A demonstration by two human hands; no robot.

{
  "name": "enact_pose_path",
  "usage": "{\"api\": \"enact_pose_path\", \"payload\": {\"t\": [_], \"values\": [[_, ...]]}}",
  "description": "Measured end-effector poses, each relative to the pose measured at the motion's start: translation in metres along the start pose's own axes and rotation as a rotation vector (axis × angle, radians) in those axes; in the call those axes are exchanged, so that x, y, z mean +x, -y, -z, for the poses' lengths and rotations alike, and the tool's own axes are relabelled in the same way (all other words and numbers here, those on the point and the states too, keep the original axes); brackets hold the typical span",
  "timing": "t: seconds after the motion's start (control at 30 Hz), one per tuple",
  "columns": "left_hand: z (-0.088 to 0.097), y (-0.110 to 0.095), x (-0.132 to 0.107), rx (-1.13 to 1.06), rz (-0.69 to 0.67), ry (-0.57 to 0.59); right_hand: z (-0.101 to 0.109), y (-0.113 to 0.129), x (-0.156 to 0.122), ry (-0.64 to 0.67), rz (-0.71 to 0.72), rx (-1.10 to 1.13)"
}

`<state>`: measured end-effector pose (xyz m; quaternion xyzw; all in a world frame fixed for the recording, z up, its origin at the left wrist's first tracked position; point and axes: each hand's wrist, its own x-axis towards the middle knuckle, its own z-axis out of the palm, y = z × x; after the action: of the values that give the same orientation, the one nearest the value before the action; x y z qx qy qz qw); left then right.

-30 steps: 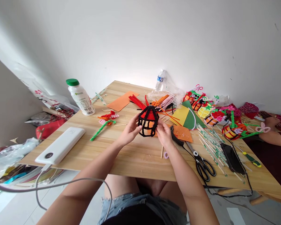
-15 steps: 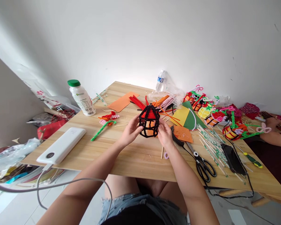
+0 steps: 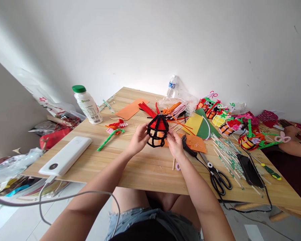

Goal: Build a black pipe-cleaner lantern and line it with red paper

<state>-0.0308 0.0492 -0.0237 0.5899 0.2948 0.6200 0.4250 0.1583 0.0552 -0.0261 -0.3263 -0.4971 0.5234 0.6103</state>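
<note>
Between my two hands is a small lantern (image 3: 158, 124) made of black pipe cleaners, with a red domed top and an open black frame below. My left hand (image 3: 139, 138) grips its left side. Fingers of my right hand (image 3: 175, 142) pinch its right side. Behind it lie bundles of red pipe cleaners (image 3: 148, 109) and orange pipe cleaners (image 3: 172, 107). To the left rests a pipe-cleaner flower (image 3: 115, 126) with a green stem. Just right of my right hand is a black glue gun (image 3: 189, 149), on or beside an orange sheet (image 3: 198, 143).
Scissors (image 3: 219, 179), wrapped sticks (image 3: 228, 155) and a phone (image 3: 249, 170) lie at the right, before several finished lanterns (image 3: 230, 127). A white bottle (image 3: 89, 107) and a power bank (image 3: 66, 155) stand left. Another person's arm (image 3: 294, 144) is at the far right.
Both hands have shifted slightly left with the lantern. It has turned and tilted a little, showing more of its red top and open lower frame.
</note>
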Motion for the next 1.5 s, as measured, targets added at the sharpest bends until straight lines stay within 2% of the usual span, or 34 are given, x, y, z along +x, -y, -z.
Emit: {"api": "enact_pose_path", "payload": {"t": [0.2, 0.33, 0.43, 0.57, 0.7, 0.77, 0.9, 1.03, 1.17, 1.5], "values": [[0.012, 0.019, 0.008, 0.136, 0.039, 0.004, -0.004, -0.014, 0.005, -0.026, -0.01, -0.104], [0.026, 0.032, 0.011, 0.359, -0.049, -0.01, -0.008, -0.025, 0.009, 0.042, -0.053, -0.132], [0.038, 0.041, 0.012, 0.499, -0.021, 0.018, -0.009, -0.035, 0.01, 0.055, -0.084, -0.149], [0.054, 0.051, 0.012, 0.427, -0.006, 0.09, -0.009, -0.043, 0.009, 0.093, -0.083, -0.152], [0.063, 0.059, 0.013, 0.268, 0.125, 0.163, -0.007, -0.047, 0.009, 0.106, -0.056, -0.199], [0.063, 0.06, 0.014, 0.203, 0.147, 0.171, -0.005, -0.049, 0.01, 0.089, -0.046, -0.229], [0.054, 0.057, 0.015, 0.142, 0.08, 0.138, -0.003, -0.051, 0.012, 0.074, -0.036, -0.263], [0.049, 0.054, 0.015, 0.189, 0.108, 0.116, -0.002, -0.052, 0.012, 0.074, -0.021, -0.297], [0.052, 0.056, 0.015, 0.188, 0.164, 0.127, -0.003, -0.052, 0.013, 0.078, -0.01, -0.337], [0.054, 0.062, 0.015, 0.29, 0.18, 0.183, -0.004, -0.047, 0.01, 0.129, 0.02, -0.43]]}}
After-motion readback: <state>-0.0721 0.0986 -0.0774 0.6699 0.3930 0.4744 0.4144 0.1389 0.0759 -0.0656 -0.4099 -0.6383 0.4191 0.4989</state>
